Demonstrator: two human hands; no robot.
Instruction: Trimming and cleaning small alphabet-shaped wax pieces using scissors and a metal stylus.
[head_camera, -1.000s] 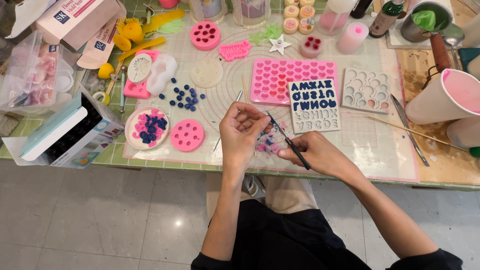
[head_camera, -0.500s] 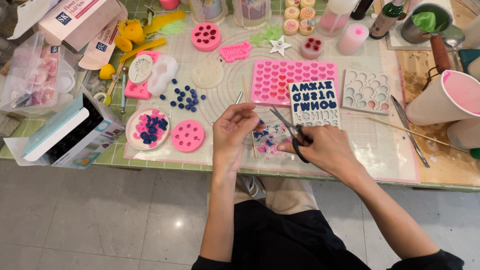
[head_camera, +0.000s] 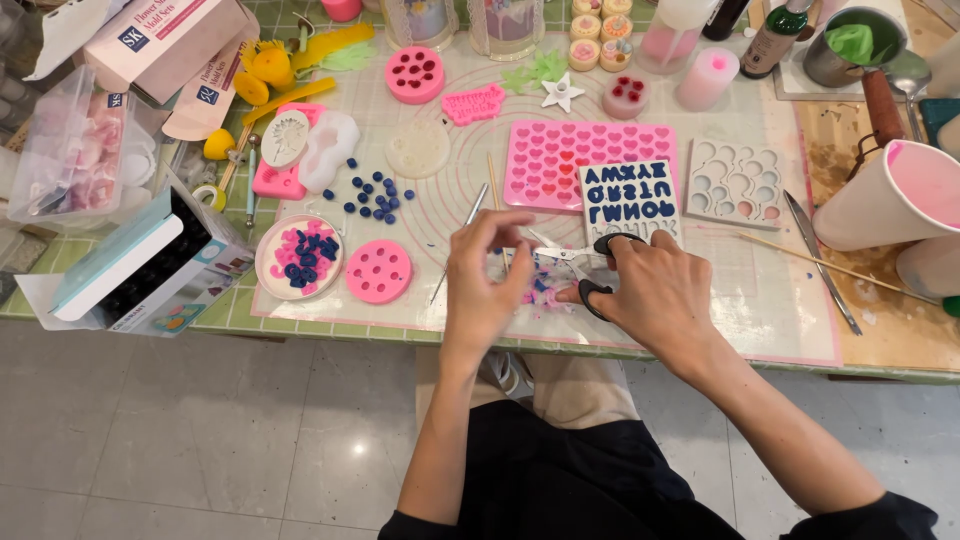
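My right hand (head_camera: 655, 295) grips black-handled scissors (head_camera: 585, 262), blades pointing left toward my left hand (head_camera: 482, 270). My left hand pinches a small thin piece between thumb and fingers, too small to identify. Both hands hover over a little pile of pink and blue scraps (head_camera: 540, 290) on the clear mat (head_camera: 430, 300) at the table's near edge. A pink heart mould (head_camera: 560, 160) and a letter mould (head_camera: 625, 195) lie just beyond the hands.
A plate of pink and blue pieces (head_camera: 298, 257) and a round pink mould (head_camera: 378, 271) lie left of my hands. Loose blue balls (head_camera: 370, 195), a white cup of pink liquid (head_camera: 895, 200), a knife (head_camera: 820, 260), boxes (head_camera: 140, 265) and jars crowd the table.
The right hand has shifted its grip from holding the scissors like a stick to fingers in the handles, blades now level toward the left hand. The left hand lowered slightly.
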